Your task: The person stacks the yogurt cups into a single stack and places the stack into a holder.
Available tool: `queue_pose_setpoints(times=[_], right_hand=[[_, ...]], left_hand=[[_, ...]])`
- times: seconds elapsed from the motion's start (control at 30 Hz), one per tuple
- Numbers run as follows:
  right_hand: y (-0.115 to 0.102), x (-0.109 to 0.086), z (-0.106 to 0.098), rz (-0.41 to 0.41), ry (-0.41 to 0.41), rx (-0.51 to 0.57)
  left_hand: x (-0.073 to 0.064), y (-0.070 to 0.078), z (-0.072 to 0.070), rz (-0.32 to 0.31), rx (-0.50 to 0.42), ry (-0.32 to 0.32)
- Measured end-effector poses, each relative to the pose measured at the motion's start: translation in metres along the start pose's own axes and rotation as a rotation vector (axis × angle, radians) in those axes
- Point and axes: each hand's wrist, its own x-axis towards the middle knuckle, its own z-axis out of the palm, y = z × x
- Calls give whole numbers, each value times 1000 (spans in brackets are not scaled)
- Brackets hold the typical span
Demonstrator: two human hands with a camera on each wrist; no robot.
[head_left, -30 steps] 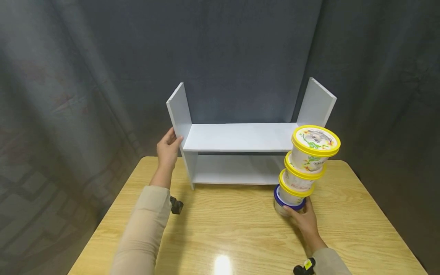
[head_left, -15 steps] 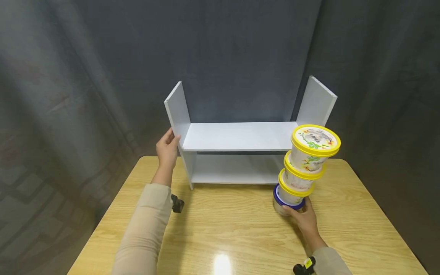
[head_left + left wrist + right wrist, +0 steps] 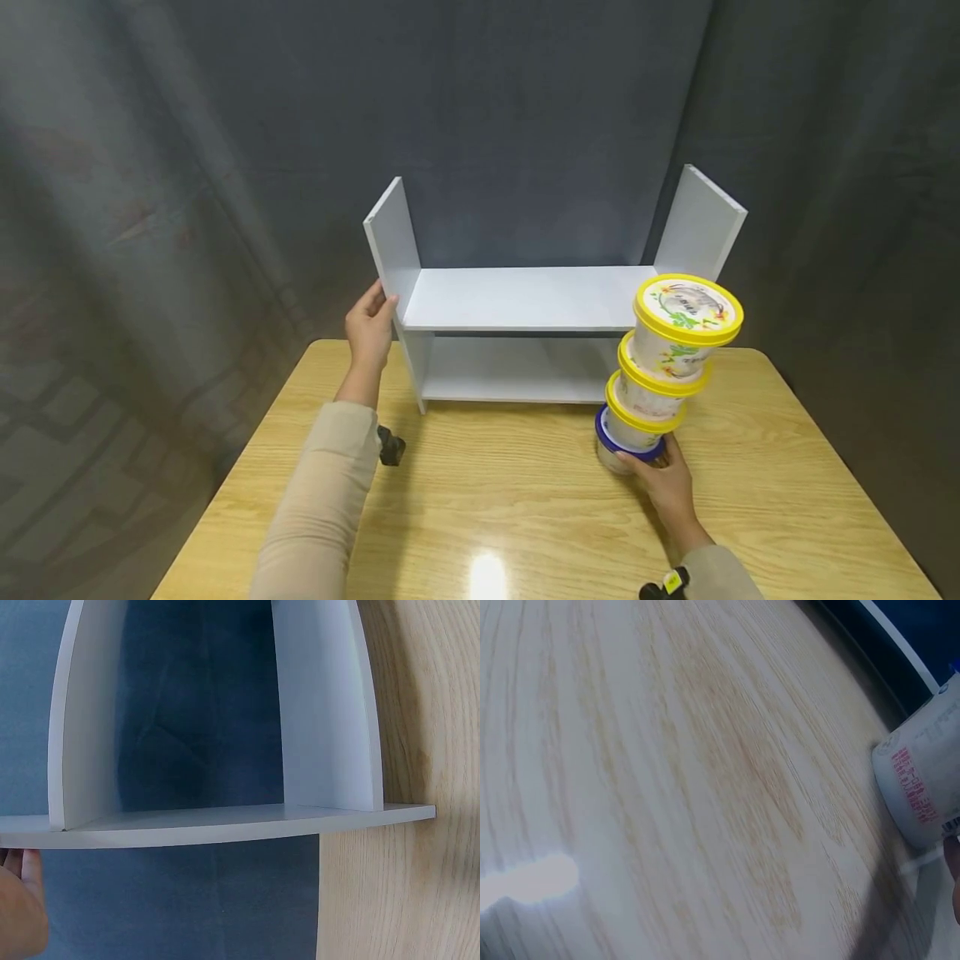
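Note:
A white two-tier shelf [image 3: 525,300] stands on the wooden table; its left side panel [image 3: 217,829] crosses the left wrist view. My left hand [image 3: 367,329] rests its fingertips against that panel's outer face, with the thumb by the front edge. At the shelf's front right, several round lidded tubs form a leaning stack. The top tub [image 3: 686,308] and those under it have yellow lids; the bottom tub [image 3: 617,460] has a blue lid. My right hand [image 3: 666,485] grips the bottom tub, thumb in front and fingers round its right side. Only part of this tub [image 3: 922,769] shows in the right wrist view.
The wooden table [image 3: 495,483] extends in front of the shelf and to both sides. Behind it hangs a dark grey curtain [image 3: 525,125]. The tub stack covers part of the shelf's right side panel [image 3: 693,221].
The shelf, tubs and both hands shift only slightly in the head view, some of it with the camera. Both hands keep their contact.

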Motion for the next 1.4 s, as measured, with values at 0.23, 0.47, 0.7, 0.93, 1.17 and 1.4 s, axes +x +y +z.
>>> queue_pose_setpoints(times=[0.23,0.47,0.7,0.93,1.17,1.4], right_hand=[[-2,-4,4,20,-48,24],[-2,-5,8,-25,-85,38],[-25,-10,8,9,-154,-13],[-47,-14,11,-55,-217,-108],[-65,-12,18,-124,-250,-156],[-89,-9,26,-175,-336,-120]], left_hand=[[0,-1,0,3,13,2],[-1,-1,0,13,17,11],[-5,-1,3,0,37,23],[-4,-3,4,27,16,34],[-3,-9,3,17,36,33],[-5,-14,5,31,40,46]])
